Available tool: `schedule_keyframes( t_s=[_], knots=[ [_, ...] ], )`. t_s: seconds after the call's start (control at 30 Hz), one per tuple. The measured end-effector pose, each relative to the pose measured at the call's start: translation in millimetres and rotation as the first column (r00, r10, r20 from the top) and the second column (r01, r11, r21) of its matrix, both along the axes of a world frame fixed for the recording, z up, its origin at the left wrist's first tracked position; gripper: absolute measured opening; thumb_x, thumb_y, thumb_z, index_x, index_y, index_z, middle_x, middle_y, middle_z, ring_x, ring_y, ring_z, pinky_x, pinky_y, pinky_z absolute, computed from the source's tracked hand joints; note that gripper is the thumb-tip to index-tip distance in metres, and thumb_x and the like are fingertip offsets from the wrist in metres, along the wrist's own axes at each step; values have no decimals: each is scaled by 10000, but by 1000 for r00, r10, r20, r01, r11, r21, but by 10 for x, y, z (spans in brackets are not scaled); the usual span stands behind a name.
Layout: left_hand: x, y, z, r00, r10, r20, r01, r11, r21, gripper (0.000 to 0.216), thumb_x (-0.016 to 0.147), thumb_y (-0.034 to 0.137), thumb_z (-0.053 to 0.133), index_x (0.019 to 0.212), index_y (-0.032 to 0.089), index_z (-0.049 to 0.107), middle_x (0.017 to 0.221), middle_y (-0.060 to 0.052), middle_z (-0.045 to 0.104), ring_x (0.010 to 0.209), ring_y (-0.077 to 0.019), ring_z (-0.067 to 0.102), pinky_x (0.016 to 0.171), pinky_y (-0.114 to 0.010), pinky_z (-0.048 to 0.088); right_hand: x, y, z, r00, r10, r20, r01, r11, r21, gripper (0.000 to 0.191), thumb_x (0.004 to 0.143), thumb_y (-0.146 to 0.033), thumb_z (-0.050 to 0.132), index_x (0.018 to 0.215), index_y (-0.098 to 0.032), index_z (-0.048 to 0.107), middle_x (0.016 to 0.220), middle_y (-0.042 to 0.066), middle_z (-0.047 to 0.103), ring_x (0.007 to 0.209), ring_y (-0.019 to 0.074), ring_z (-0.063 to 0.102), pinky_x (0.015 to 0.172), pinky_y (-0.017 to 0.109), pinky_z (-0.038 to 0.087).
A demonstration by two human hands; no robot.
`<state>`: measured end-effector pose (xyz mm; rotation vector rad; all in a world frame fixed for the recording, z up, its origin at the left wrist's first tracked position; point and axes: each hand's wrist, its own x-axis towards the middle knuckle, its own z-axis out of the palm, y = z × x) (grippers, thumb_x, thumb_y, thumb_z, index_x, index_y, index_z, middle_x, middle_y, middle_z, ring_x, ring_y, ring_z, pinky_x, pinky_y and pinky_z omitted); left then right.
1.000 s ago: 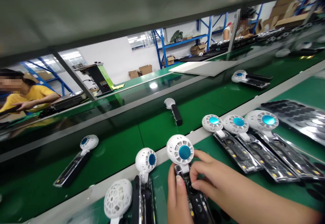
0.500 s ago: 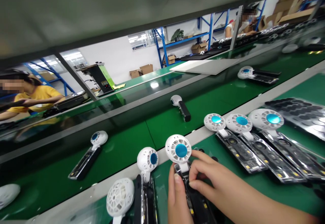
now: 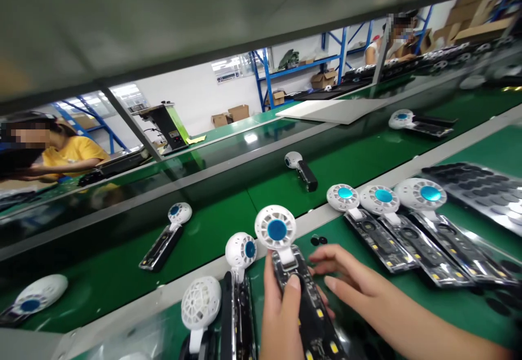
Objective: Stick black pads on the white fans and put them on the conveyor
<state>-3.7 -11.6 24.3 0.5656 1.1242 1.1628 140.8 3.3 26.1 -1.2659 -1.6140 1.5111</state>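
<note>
My left hand point(image 3: 281, 314) is closed round the black body of a handheld fan point(image 3: 276, 229), its thumb on the front. The fan has a white slotted round head with a blue centre, pointing up, and small yellow-white lights on the exposed body. Just right of it, my right hand point(image 3: 354, 278) is apart from the body, its fingers spread with nothing visible in them. Left of the held fan stand another fan with a blue disc point(image 3: 241, 249) and one with a bare white grille point(image 3: 200, 303). Small black discs point(image 3: 318, 240) lie beyond my right fingers.
Several fans point(image 3: 383, 199) lie in a row at right, beside a sheet of black round pads point(image 3: 473, 186). Across the front runs a green conveyor belt point(image 3: 220, 208) carrying spaced fans. A grey panel point(image 3: 204, 17) hangs overhead. Two people point(image 3: 77, 153) sit beyond the belt.
My right hand has come off the fan's body and opened to the right. The held fan shifted slightly up and left, baring more of its front. Fans on the belt have moved right.
</note>
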Motion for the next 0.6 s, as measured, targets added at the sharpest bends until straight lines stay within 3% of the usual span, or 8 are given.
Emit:
schedule_keyframes(
  t_s=[0.07,0.13,0.23,0.33,0.47,0.6],
  knots=[
    [-68,42,142,999,16,-31,-13,996,84,757,719,349,564,1328,279,120,866,-63,668,662,-215,663,589,-319,508,83,-70,-81,977,29,210,-64,985,163,211,823,-202,403,1009,-243,491,1092,51,501,1082,204,457,932,357,365],
    [-139,156,272,972,35,-234,-4,991,133,603,773,323,485,1299,256,197,837,-53,661,638,-189,654,567,-294,503,117,-123,-176,923,64,381,-180,944,277,226,786,-154,465,975,-240,554,1104,52,503,1063,212,463,919,347,373],
    [-226,511,410,800,65,-597,41,986,162,421,830,335,411,1232,242,328,927,-54,638,730,-168,640,631,-283,500,68,-145,-270,854,60,516,-275,895,351,228,750,-111,517,925,-229,601,1063,61,533,996,224,489,857,354,404],
    [-301,1051,445,660,47,-749,108,982,157,369,846,320,443,1195,208,396,978,-53,605,780,-157,611,684,-316,497,-34,-126,-282,836,-28,548,-229,890,394,199,705,-69,559,826,-219,606,977,38,575,917,214,516,795,347,409],
    [-332,1736,377,436,-62,-898,209,977,34,278,829,311,511,1050,143,531,999,-57,596,842,-171,590,743,-382,486,-119,-80,-317,839,-121,530,-156,881,448,181,659,-77,646,771,-211,599,902,4,606,860,195,546,734,310,397],
    [-80,1940,363,210,-25,-977,242,970,27,318,822,291,522,1114,166,508,1194,-83,508,1047,-233,510,872,-468,412,-121,-15,-465,847,-110,519,-182,858,479,86,716,-232,698,723,-220,613,854,-14,625,822,171,568,713,266,391]
  ],
)
